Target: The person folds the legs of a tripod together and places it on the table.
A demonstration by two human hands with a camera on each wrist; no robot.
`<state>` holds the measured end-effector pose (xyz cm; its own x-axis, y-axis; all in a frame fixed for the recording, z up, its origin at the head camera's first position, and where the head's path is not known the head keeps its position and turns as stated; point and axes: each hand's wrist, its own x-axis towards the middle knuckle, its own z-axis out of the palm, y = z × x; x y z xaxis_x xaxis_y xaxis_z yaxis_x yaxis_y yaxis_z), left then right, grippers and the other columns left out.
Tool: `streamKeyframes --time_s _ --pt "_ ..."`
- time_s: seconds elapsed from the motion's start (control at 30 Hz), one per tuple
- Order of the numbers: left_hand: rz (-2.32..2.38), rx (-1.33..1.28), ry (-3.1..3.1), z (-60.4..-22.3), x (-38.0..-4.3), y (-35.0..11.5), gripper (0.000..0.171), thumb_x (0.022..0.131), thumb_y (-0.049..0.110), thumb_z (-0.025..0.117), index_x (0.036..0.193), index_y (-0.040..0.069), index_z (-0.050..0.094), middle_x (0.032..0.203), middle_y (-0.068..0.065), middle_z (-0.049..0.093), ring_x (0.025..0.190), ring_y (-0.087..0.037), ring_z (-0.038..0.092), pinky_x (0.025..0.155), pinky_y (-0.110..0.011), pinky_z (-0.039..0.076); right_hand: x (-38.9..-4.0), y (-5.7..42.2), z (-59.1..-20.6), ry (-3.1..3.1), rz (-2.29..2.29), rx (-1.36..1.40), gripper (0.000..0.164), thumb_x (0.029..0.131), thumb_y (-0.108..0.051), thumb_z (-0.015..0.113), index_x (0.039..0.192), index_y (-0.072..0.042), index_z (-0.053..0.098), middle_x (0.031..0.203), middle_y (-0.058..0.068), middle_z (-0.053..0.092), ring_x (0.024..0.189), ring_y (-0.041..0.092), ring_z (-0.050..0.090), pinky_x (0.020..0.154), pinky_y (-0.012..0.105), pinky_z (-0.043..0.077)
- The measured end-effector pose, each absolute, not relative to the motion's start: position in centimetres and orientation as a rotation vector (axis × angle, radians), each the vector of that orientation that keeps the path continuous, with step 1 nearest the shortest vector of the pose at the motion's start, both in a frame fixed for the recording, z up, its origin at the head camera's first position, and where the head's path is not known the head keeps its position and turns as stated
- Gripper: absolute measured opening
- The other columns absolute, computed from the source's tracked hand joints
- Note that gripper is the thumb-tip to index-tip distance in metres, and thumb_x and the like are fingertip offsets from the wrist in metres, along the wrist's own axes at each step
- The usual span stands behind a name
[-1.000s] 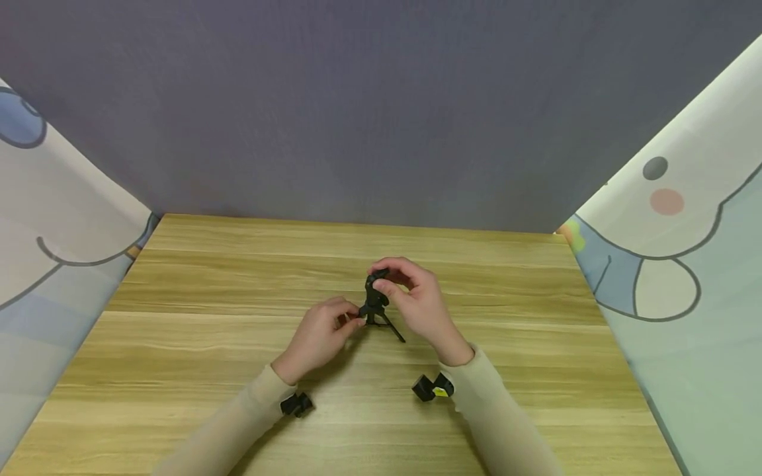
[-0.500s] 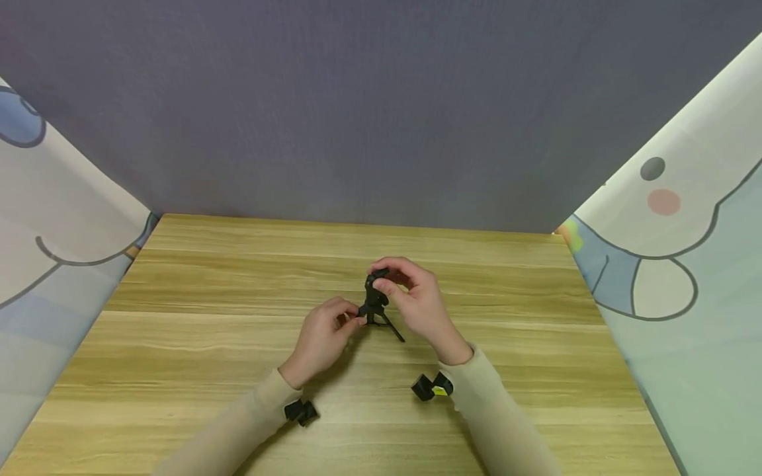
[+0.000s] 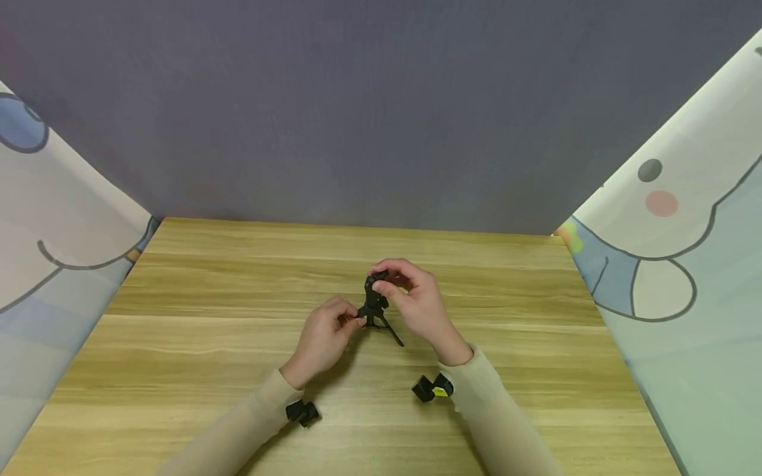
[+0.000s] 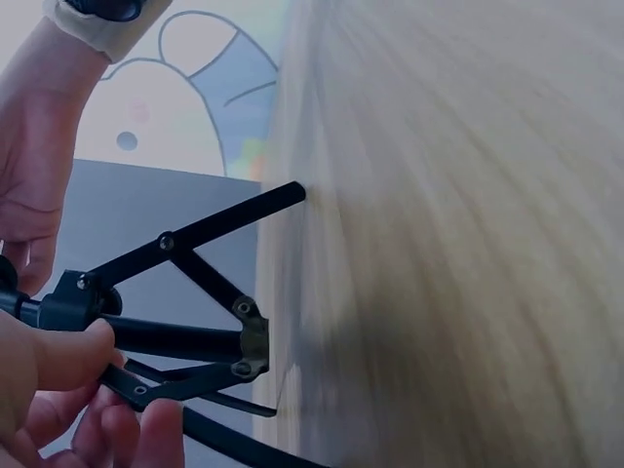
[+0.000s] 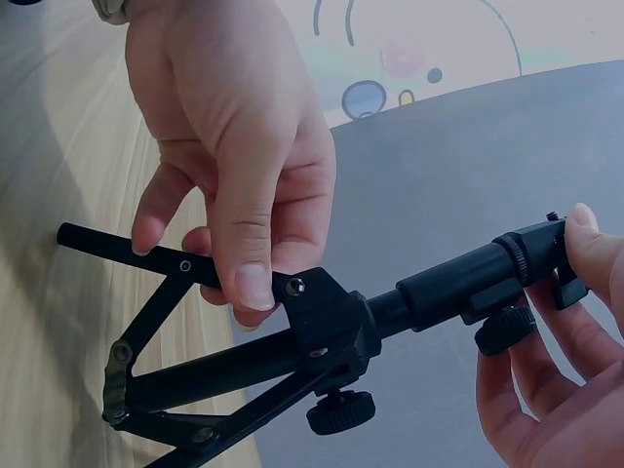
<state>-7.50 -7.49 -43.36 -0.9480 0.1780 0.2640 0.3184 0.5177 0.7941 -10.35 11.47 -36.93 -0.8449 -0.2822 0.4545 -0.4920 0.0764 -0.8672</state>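
A small black tripod [image 3: 374,301] stands upright on the wooden table with its legs spread. My left hand [image 3: 323,336] pinches one leg [image 5: 146,252] between thumb and fingers, close to the hinge at the collar. Up at the tripod head [image 5: 541,249], my right hand [image 3: 419,305] grips with the thumb on one side and fingers on the other. Two round black knobs show in the right wrist view: a lower knob [image 5: 341,412] by the collar and an upper knob [image 5: 505,331] on the column. Metal-pinned braces [image 4: 207,279] join the legs to the centre tube.
The wooden table [image 3: 208,277] ends at a grey back panel [image 3: 369,119]. Cartoon-printed sheets hang at the left [image 3: 71,211] and right [image 3: 661,277]. Small black devices sit on both wrists, the left one [image 3: 302,412] and the right one [image 3: 432,387].
My left wrist has shifted slightly right and toward me, mostly in the first half second. Both hands keep their places on the tripod, which looks almost unchanged.
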Motion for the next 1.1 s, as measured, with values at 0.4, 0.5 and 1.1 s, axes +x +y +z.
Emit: streamKeyframes --time_s 0.4,0.5,1.1 --pt "-1.365 -0.376 -2.571 -43.1 -7.2 -7.5 0.008 0.081 0.009 0.084 0.080 0.013 0.077 0.075 0.011 0.061 0.064 -0.006 0.053 0.057 -0.026 0.044 -10.2 11.2 -36.5 -2.203 1.879 0.753 0.021 0.090 0.009 0.066 0.111 0.005 0.067 0.107 0.017 0.069 0.092 0.022 0.064 0.089 0.041 0.053" --pt "-1.324 -0.376 -2.589 -43.2 -7.3 -7.4 0.009 0.081 0.010 0.084 0.080 0.013 0.076 0.075 0.010 0.060 0.064 -0.006 0.052 0.056 -0.025 0.045 -9.7 11.1 -35.5 -2.209 1.873 0.751 0.020 0.090 0.011 0.065 0.110 0.010 0.065 0.106 0.019 0.068 0.091 0.021 0.064 0.089 0.042 0.054" --pt "-1.321 -0.387 -2.496 -44.0 -7.1 -6.7 0.012 0.082 0.004 0.081 0.077 0.009 0.071 0.076 0.008 0.060 0.070 -0.009 0.058 0.060 -0.027 0.046 -8.7 11.1 -34.1 -2.219 1.914 0.718 0.017 0.092 0.010 0.063 0.110 0.011 0.063 0.106 0.021 0.065 0.092 0.017 0.062 0.083 0.038 0.055"
